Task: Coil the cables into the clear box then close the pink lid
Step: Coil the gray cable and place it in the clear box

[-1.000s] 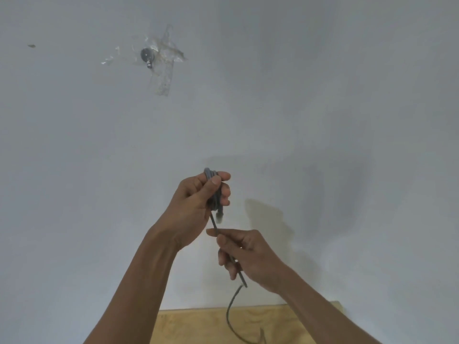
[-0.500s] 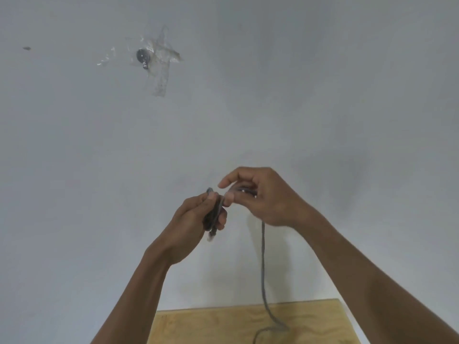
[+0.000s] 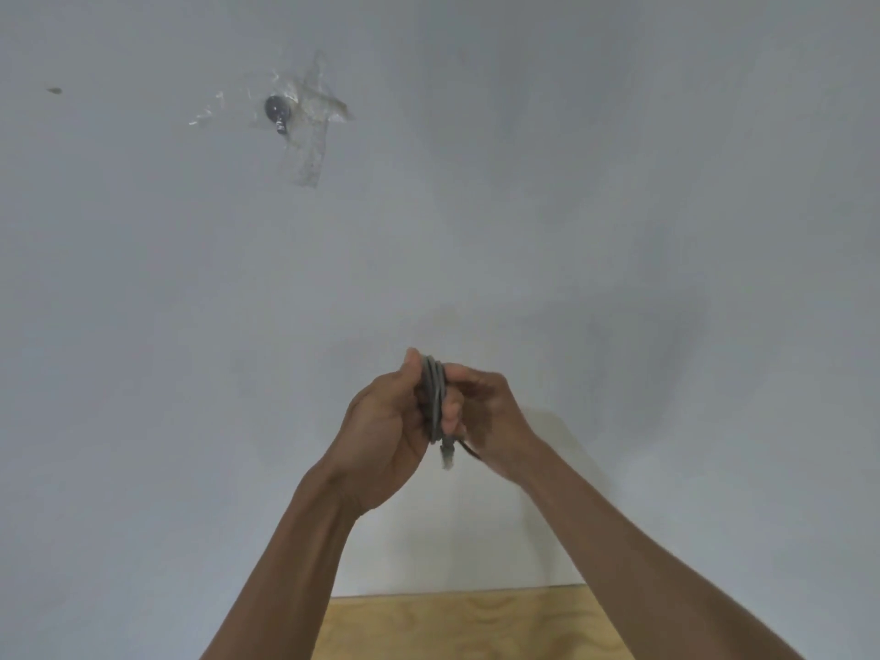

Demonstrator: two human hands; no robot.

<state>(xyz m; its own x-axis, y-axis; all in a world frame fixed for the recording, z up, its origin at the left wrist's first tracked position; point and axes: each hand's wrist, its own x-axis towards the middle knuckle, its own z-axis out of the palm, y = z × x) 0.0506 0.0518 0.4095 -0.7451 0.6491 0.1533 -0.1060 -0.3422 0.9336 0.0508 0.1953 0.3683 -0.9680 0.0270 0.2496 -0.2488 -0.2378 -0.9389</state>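
A grey cable (image 3: 434, 397) is wound into a small tight coil, held upright in front of the wall. My left hand (image 3: 381, 431) grips the coil from the left, thumb on top. My right hand (image 3: 485, 416) closes on the coil from the right, and a dark loose strand runs down behind it. A grey plug end (image 3: 447, 454) hangs just below the coil. The clear box and the pink lid are out of view.
A plain grey wall fills most of the view, with a small metal fitting under clear tape (image 3: 295, 121) at the upper left. The far edge of a plywood table (image 3: 476, 626) shows at the bottom.
My right hand has swung from below the coil up over it and come back down against its right side. The hanging length of cable has gone from sight, and the coil looks thicker.
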